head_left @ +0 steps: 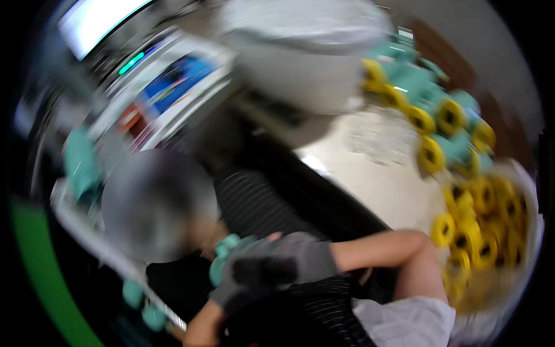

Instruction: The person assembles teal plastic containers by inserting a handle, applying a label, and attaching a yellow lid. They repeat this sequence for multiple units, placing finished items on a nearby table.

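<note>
Head view, much of it motion-blurred; clock bearings from mid-picture. Right hand (277, 257) at 6 o'clock, coming in from the 4 o'clock side: bare forearm (370, 251), white sleeve (404, 324) behind. Left hand (234, 289) at 7 o'clock, nearer the lower edge. Both wear grey gloves (315, 257) and overlap, touching. Teal shapes (225, 246) at the fingertip end, 7 o'clock; glove tips or something held, cannot tell. Fingers look bent, but blur hides the grip: whether either hand is closed on anything, cannot tell.

Dark striped cloth (254, 199) just beyond the gloves, 7 o'clock. Round grey blur (156, 202) at 8 o'clock, nature unclear.

Surroundings: lit screen (104, 26) and blue tray (196, 72) at 10 o'clock; teal roll (82, 165) at 9; green strip (43, 277) at 8. Big whitish sack (295, 69) at 12. Teal spools with yellow ends (430, 153) heaped at 2, beside pale floor (361, 188). Yellow spool-like pieces (485, 248) crowd a whitish container (531, 185) at 4.
</note>
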`<state>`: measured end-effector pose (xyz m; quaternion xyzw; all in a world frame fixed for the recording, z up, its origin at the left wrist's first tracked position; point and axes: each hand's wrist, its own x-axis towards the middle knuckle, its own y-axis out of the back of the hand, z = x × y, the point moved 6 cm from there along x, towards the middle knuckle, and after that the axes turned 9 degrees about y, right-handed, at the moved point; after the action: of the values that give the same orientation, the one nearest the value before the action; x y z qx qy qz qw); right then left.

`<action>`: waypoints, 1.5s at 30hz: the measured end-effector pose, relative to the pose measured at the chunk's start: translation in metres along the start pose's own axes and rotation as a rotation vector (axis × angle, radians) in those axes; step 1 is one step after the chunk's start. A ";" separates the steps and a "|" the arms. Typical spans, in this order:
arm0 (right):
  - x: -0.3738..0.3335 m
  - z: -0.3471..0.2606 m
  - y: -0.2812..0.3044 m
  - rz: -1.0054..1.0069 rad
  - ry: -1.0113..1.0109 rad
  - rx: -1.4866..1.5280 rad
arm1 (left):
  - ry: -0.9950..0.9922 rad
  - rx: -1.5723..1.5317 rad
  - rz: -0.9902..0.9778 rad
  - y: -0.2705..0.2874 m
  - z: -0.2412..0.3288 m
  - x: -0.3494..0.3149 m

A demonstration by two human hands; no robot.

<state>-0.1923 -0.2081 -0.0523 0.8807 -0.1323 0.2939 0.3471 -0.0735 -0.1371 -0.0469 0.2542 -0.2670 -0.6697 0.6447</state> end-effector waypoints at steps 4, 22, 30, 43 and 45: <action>0.010 -0.004 -0.011 -0.271 -0.018 -0.090 | -0.086 0.301 0.156 -0.014 -0.025 -0.032; 0.136 0.094 -0.119 0.329 -0.083 0.063 | 0.240 -0.106 0.469 0.070 -0.036 -0.128; -0.082 0.118 0.061 0.755 -0.641 -0.433 | 0.259 -0.352 0.296 0.075 -0.078 -0.081; -0.180 0.185 0.235 0.368 -1.144 -1.361 | 0.195 -0.174 0.098 0.052 -0.077 -0.032; -0.155 0.167 0.236 0.447 -1.129 -1.226 | 0.223 -0.314 0.069 0.055 -0.078 -0.032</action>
<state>-0.3474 -0.4893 -0.1186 0.5054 -0.5905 -0.2497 0.5776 0.0211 -0.1092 -0.0667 0.2137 -0.0947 -0.6483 0.7246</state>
